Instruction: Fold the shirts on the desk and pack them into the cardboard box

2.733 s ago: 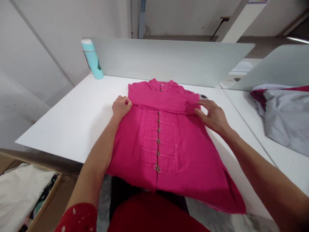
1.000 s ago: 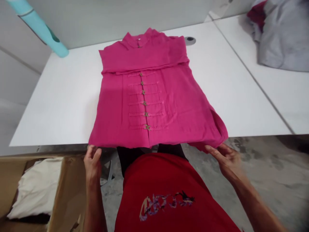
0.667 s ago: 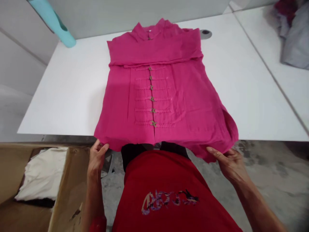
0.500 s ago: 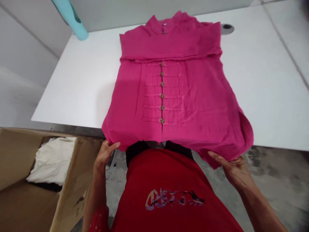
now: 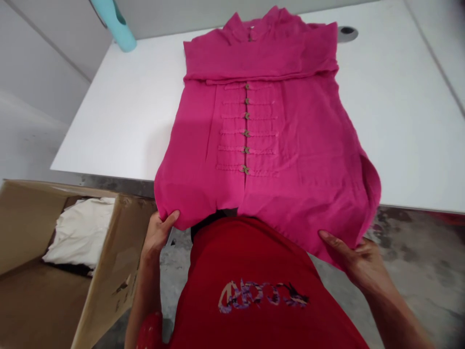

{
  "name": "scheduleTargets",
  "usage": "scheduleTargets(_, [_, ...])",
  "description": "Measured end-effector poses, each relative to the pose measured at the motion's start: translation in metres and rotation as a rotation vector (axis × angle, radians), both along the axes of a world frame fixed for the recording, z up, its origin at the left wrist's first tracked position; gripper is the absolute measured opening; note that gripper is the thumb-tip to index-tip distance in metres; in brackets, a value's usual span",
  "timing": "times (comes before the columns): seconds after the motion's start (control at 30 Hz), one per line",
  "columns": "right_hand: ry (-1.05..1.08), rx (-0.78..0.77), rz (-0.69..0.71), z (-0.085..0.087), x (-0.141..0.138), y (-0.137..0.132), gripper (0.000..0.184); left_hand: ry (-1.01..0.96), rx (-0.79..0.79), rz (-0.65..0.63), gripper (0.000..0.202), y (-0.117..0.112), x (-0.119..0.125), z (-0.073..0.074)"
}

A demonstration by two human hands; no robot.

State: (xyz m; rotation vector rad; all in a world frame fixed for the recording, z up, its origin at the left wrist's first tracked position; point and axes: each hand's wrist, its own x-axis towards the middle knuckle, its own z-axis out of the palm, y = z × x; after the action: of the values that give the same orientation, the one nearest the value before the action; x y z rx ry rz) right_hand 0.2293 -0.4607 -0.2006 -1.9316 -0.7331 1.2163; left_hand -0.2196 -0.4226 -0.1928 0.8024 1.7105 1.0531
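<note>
Shirt [image 5: 308, 131] lies partly on the counter [image 5: 119, 111], its overhanging hem [image 5: 286, 225] pinched near both corners by your left hand [image 5: 157, 233] and right hand [image 5: 363, 261], apparently to hold it spread.

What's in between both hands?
The pink shirt, held by the left hand and right hand, and, lower down, the red top. The head view shows this.

Your red garment [image 5: 254, 257]: plain, but for looped lettering [image 5: 263, 295] across the front, mottled purple, black and beige. Left sleeve [image 5: 149, 332] red with pale flecks, ending near elbow; forearm [image 5: 149, 276] bare below. Dark legwear [image 5: 202, 224] past your hem.
</note>
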Motion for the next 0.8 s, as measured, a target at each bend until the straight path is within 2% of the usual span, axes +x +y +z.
scheduleTargets(0.1, [-0.005, -0.016, -0.109, 0.007, -0.002, -0.007, 0.048, 0.031, 0.036, 0.04, 0.049, -0.009, 0.002, 0.006])
scheduleTargets(0.2, [-0.042, -0.004, -0.162, 0.011, -0.001, -0.015, 0.039, 0.001, 0.085, 0.077, 0.046, -0.015, 0.004, 0.013])
scheduleTargets(0.43, [0.006, -0.006, -0.296, 0.04, -0.014, -0.02, 0.042, -0.083, 0.196, 0.096, 0.05, -0.025, 0.019, 0.04])
scheduleTargets(0.5, [-0.033, 0.001, -0.254, 0.049, -0.017, -0.018, 0.043, -0.062, 0.2, 0.088, 0.057, -0.027, 0.022, 0.047])
scheduleTargets(0.57, [-0.122, 0.035, -0.155, 0.055, -0.016, -0.017, 0.042, -0.031, 0.196, 0.097, 0.066, -0.029, 0.024, 0.051])
scheduleTargets(0.67, [-0.289, 0.16, -0.034, 0.056, -0.01, -0.015, 0.039, 0.017, 0.221, 0.171, 0.081, -0.024, 0.025, 0.055])
scheduleTargets(0.73, [-0.362, 0.235, -0.05, 0.051, -0.004, -0.015, 0.049, 0.02, 0.275, 0.218, 0.092, -0.016, 0.026, 0.058])
scheduleTargets(0.8, [-0.357, 0.292, -0.081, 0.046, 0.002, -0.014, 0.074, -0.006, 0.331, 0.225, 0.096, -0.005, 0.027, 0.062])
